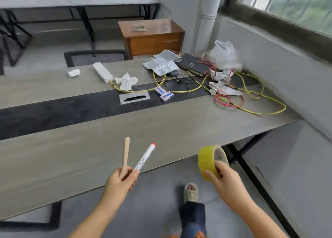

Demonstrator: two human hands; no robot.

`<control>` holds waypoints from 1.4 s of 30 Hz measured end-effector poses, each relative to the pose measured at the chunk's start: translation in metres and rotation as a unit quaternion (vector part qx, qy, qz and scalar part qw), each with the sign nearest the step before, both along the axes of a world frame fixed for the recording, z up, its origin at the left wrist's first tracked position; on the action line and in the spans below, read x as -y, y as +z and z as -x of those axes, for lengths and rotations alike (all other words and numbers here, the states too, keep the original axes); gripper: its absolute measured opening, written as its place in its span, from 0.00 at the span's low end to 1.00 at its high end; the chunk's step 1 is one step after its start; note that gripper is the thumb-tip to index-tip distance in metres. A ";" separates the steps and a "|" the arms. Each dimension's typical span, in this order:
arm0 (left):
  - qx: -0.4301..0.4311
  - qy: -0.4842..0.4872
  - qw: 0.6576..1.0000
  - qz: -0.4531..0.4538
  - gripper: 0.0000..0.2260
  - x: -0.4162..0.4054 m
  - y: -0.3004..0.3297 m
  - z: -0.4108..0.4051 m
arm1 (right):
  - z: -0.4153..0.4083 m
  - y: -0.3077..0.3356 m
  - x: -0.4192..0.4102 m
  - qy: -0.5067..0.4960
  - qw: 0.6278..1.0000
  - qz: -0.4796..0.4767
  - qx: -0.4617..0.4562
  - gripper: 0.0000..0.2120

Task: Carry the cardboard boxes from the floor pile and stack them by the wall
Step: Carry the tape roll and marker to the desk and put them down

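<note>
A flat wooden stick (pixel 125 155) and a white red-capped marker (pixel 144 158) are pinched together in the left hand (pixel 119 181) at seven o'clock. A yellow tape roll (pixel 208 161) is clasped by the right hand (pixel 224 177) at five o'clock. No cardboard boxes are seen. These items are probably best set down on the grey desk (pixel 89 147) first, so both hands are freed.

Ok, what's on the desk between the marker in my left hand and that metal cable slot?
Nothing: in the head view, the desktop from the marker, held in the left hand, up to the cable slot is bare, grey wood and then the dark centre strip.
</note>
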State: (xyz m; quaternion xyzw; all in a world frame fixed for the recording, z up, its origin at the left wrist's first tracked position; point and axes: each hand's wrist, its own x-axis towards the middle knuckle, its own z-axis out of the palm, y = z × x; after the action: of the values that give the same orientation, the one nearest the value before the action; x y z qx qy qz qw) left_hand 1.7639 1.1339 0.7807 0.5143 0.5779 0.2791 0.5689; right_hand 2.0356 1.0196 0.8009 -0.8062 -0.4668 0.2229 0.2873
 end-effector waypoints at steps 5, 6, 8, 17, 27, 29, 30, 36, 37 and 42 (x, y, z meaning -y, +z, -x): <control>-0.041 0.021 0.999 -0.005 0.08 -0.074 -0.023 -0.085 | -0.082 -0.016 -0.107 0.093 0.995 0.023 0.030 0.12; -0.056 0.031 0.998 -0.006 0.09 -0.089 -0.027 -0.102 | -0.098 -0.018 -0.129 0.115 0.992 0.038 0.037 0.10; -0.080 0.060 0.995 0.000 0.10 -0.117 -0.035 -0.134 | -0.125 -0.021 -0.172 0.155 0.984 0.061 0.061 0.08; -0.195 0.081 0.978 0.010 0.10 -0.206 -0.063 -0.233 | -0.189 -0.063 -0.312 0.303 0.916 0.152 0.212 0.14; -0.282 0.035 0.957 -0.048 0.17 -0.220 -0.072 -0.231 | -0.197 -0.086 -0.303 0.255 0.949 -0.045 0.182 0.16; -0.311 0.030 0.949 -0.044 0.13 -0.229 -0.074 -0.222 | -0.210 -0.087 -0.288 0.141 0.979 -0.036 0.143 0.18; -0.333 0.016 0.942 -0.036 0.09 -0.234 -0.076 -0.218 | -0.218 -0.092 -0.277 0.097 0.986 -0.011 0.137 0.19; -0.423 -0.076 0.902 -0.045 0.14 -0.238 -0.089 -0.229 | -0.236 -0.121 -0.232 0.144 0.956 0.117 0.226 0.24; -0.435 -0.080 0.895 -0.054 0.15 -0.236 -0.090 -0.233 | -0.235 -0.121 -0.233 0.137 0.957 0.124 0.222 0.24; -0.457 -0.077 0.883 -0.067 0.17 -0.231 -0.085 -0.243 | -0.234 -0.124 -0.236 0.135 0.958 0.137 0.215 0.20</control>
State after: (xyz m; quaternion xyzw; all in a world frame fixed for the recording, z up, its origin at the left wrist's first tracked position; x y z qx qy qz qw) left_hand 2.0074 1.3648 0.6958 0.6645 0.7124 0.0059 0.2255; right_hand 2.2694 1.2553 0.6765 -0.7963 -0.5869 0.1423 0.0346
